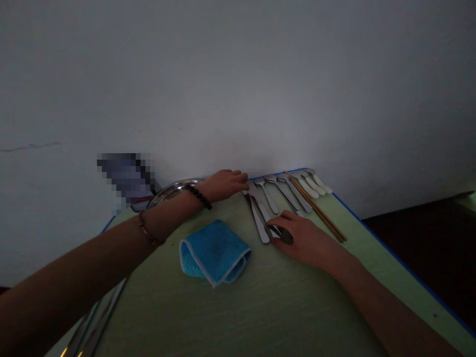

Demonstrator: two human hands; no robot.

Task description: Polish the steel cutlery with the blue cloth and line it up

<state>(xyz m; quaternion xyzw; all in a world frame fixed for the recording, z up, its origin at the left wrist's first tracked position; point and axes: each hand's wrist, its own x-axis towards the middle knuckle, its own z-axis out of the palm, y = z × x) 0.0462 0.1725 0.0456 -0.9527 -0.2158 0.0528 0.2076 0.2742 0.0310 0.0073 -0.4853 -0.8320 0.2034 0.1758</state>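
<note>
steel knives (259, 223) btwn l hand (226, 184) & r hand (305, 239); can't tell either's grip

Toward eight o'clock, two ornaments are worn on the bare left forearm (92, 255). Nearest the left hand (225, 184), the wrist is circled by a black bracelet (199, 196), strung from small rounded beads. Farther toward the elbow, a thin coppery bangle (143, 229) is worn, its finer detail blurred by dim light. Toward four o'clock, the right hand (303, 237) and slender right forearm (372, 287) are seen bare.
</note>
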